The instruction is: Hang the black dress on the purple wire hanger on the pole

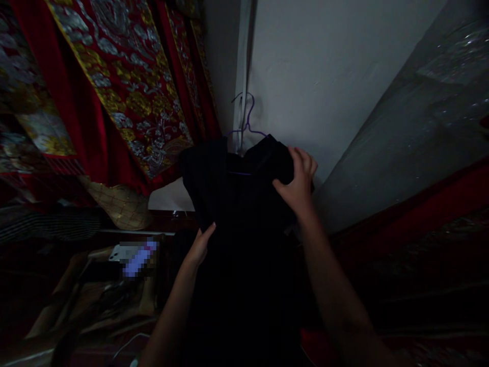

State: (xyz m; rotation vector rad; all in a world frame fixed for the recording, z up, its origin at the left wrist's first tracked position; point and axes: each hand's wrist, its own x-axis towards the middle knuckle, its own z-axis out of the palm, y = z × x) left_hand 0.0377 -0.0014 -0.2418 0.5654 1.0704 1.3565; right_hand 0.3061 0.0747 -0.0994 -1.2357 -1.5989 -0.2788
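A black garment point(237, 204) hangs on a purple wire hanger point(248, 120) in front of a white wall. My right hand point(300, 178) grips the garment's right shoulder, fingers curled over the cloth. My left hand point(200, 247) holds the garment's left edge lower down, with the thumb in front and the fingers hidden behind the fabric. The rest of the garment drops down into deep shadow between my forearms.
Red fabric with gold and silver embroidery point(126, 81) hangs at the left. A clear plastic-covered garment point(420, 117) slants down the right over red cloth point(428, 209). Low at the left lies a dim clutter of boxes point(103, 300). A white wall point(324, 66) fills the back.
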